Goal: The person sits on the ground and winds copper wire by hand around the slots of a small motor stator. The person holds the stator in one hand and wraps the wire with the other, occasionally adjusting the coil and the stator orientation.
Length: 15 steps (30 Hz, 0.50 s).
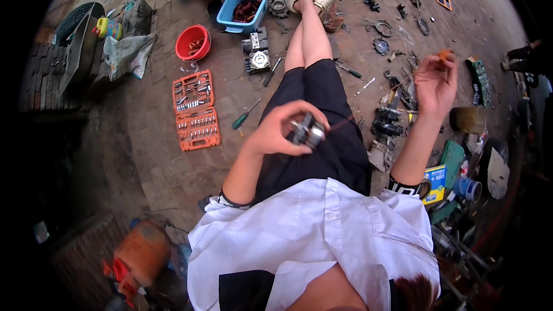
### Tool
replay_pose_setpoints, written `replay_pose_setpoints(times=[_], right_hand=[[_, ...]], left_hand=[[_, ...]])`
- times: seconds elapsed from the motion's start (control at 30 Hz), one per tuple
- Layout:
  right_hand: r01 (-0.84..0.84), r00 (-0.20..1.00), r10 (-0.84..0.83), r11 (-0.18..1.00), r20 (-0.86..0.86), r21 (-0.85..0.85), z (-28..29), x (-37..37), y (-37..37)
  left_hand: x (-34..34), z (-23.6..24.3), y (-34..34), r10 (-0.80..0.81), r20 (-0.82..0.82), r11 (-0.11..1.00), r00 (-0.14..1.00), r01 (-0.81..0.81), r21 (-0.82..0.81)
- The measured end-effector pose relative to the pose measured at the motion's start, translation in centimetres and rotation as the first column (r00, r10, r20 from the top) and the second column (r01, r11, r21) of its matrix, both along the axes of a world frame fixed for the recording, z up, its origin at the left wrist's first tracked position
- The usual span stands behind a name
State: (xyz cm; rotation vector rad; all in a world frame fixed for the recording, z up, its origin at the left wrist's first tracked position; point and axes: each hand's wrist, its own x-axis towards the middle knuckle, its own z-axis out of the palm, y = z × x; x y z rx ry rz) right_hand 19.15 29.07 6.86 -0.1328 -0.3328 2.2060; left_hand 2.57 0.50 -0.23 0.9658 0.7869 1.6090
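Note:
My left hand (282,129) is curled around a small dark and silver machine part (306,131), held above my lap and blurred by motion. From that part a thin reddish strand (341,122), like copper wire, runs up toward the right. My right hand (436,83) is raised on the right side, its fingers closed on a small orange-brown bundle (445,55). The bundle's colour resembles copper wire, but its exact kind is too small to make out. Black shorts (317,103) cover my lap below the left hand.
Left of my legs lie an orange socket set case (196,109), a green-handled screwdriver (246,114), a red bowl (193,42) and a blue basin (243,8). Metal machine parts (387,121) lie on the right, near a yellow-blue box (435,184). Another person (521,55) stands far right.

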Motion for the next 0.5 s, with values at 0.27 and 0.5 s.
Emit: replay_pose_setpoints(times=[0.27, 0.5], right_hand=[[-0.182, 0.969, 0.24, 0.848, -0.054, 0.497, 4.2, 1.8, -7.3], [-0.247, 0.967, 0.21, 0.628, 0.145, 0.738, 8.5, -1.9, -11.3]], left_hand=[[-1.0, -2.3, 1.4, 0.657, 0.139, 0.707, 0.741, -0.542, -0.455], [1.6, -3.6, 4.0, 0.482, -0.782, 0.52, 0.396, -0.847, -0.109]])
